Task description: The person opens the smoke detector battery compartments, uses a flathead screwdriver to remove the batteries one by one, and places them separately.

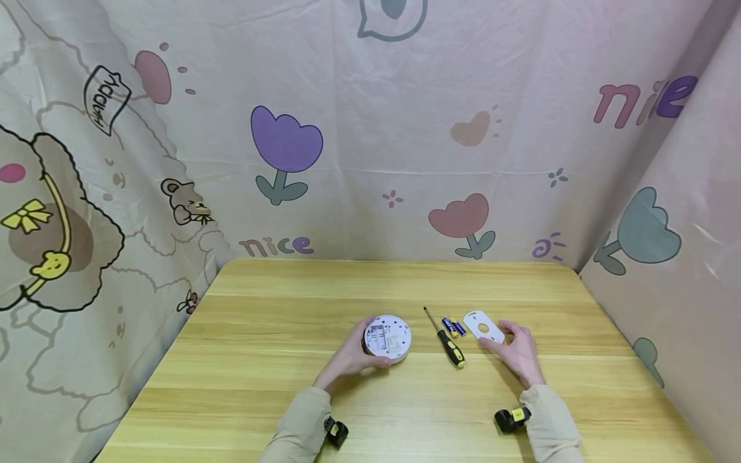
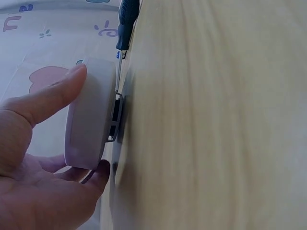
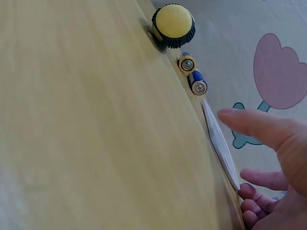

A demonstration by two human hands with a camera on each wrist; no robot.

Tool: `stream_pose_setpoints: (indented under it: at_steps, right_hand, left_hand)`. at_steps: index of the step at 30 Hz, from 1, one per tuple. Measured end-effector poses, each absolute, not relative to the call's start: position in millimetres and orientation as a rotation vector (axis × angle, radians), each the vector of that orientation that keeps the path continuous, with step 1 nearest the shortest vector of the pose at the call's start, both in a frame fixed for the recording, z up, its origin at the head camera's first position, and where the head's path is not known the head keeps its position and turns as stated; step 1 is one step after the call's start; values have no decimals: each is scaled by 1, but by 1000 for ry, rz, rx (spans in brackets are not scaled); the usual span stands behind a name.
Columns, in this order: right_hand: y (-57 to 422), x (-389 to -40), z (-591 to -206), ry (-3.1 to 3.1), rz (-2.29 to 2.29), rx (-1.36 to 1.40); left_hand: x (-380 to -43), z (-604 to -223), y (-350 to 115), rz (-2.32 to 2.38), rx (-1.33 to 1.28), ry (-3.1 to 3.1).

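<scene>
My left hand (image 1: 354,350) grips a round white smoke detector (image 1: 389,337), its thumb on one side and fingers round the other. The detector's back, with printed labels and small holes, faces up; in the left wrist view its pale side wall (image 2: 88,120) shows close over the table. My right hand (image 1: 519,350) is at a flat white mounting plate (image 1: 476,321) with a round hole in the middle. In the right wrist view the thumb is held over the plate (image 3: 220,143), and the other fingers lie at its end, loosely bent.
Between the hands lie a black-and-yellow screwdriver (image 1: 450,347), its shaft pointing away, and two blue-and-gold batteries (image 1: 449,327) beside the plate. They rest on a wooden table (image 1: 278,308). A printed cloth (image 1: 376,128) hangs behind it and along both sides.
</scene>
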State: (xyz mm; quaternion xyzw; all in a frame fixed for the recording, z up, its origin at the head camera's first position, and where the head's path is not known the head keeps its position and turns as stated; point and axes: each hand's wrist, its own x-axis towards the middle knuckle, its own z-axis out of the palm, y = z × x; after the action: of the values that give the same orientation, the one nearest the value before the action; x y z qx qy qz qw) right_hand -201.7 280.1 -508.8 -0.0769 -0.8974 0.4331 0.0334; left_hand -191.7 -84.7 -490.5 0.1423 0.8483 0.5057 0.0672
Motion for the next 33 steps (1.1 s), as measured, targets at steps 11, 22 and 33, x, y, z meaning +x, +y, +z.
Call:
stream_pose_setpoints:
  at_steps: [11,22,33]
  right_hand:
    - [279,-206,-515,-2835,1159,-204]
    - [277,-205,-515,-2827,1144,-202]
    - [276,-205,-515,-2826,1121,-205]
  left_hand:
    - [-194,-492,-87,1518,473,2541]
    - [-194,-491,-88,1499,449,2542]
    - [-195,-492,-88,1501,448,2536]
